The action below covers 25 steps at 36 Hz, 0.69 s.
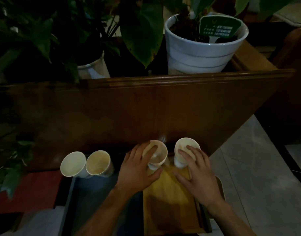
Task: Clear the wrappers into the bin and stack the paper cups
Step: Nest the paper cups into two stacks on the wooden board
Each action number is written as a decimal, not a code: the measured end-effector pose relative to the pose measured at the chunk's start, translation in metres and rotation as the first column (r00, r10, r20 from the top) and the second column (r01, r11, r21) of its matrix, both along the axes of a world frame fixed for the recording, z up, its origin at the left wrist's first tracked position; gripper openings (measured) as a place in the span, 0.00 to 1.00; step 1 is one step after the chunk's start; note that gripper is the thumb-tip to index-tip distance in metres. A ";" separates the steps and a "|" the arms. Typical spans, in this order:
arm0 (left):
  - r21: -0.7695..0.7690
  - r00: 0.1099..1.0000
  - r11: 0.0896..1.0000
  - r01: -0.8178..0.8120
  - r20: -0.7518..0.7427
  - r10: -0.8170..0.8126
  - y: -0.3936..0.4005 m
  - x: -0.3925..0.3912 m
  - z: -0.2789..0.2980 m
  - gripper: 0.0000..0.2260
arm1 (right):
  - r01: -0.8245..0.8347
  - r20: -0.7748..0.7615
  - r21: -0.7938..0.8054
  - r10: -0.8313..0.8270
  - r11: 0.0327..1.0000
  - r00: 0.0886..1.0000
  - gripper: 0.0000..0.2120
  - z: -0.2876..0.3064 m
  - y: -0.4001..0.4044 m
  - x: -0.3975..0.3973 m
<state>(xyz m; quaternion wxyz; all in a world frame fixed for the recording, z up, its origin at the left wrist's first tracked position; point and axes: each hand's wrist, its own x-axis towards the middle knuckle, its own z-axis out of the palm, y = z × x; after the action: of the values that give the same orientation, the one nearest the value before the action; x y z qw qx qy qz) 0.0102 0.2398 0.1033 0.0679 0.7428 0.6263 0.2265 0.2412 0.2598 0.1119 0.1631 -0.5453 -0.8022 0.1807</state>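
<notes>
Several white paper cups stand in a row below the wooden planter wall. My left hand (137, 167) grips one cup (159, 155) from the left, fingers over its rim and thumb below it. My right hand (195, 172) grips another cup (182, 147) beside it, fingers curled over its rim. Both of these cups sit at the far end of a yellow wooden tray (170, 201). Two more cups stand apart to the left, a white one (72, 163) and one (98, 162) touching it. No wrappers or bin show in view.
A dark wooden planter box (146, 106) rises right behind the cups, holding a white striped pot (197, 53) with a green label and leafy plants. A red surface (32, 189) lies at the left. Pale stone floor (248, 167) spreads on the right.
</notes>
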 end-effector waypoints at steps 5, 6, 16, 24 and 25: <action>-0.012 0.996 0.999 -0.048 0.074 0.049 -0.038 -0.016 -0.003 0.29 | 0.018 0.006 -0.016 -0.018 1.000 1.000 0.27 -0.004 -0.029 -0.006; -0.019 0.994 0.998 -0.055 0.090 0.056 -0.046 -0.019 -0.005 0.29 | 0.016 0.010 -0.026 -0.015 1.000 1.000 0.27 -0.006 -0.033 -0.007; -0.106 0.971 0.982 -0.158 0.162 0.174 -0.110 -0.060 -0.012 0.24 | -0.111 0.092 -0.141 0.124 0.984 0.988 0.17 -0.021 -0.061 -0.033; -0.218 0.972 0.957 -0.193 0.090 0.216 -0.141 -0.107 -0.014 0.21 | -0.289 0.223 -0.298 0.361 0.910 0.906 0.18 -0.023 -0.061 -0.079; -0.251 0.974 0.948 -0.194 0.069 0.217 -0.143 -0.115 -0.013 0.22 | -0.310 0.233 -0.309 0.388 0.899 0.892 0.18 -0.023 -0.060 -0.085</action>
<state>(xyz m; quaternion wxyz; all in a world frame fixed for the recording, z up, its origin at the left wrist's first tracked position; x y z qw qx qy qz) -0.1046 0.0966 0.0900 0.1643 0.6479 0.7193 0.1894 0.1562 0.2002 0.0893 -0.0654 -0.4282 -0.8712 0.2308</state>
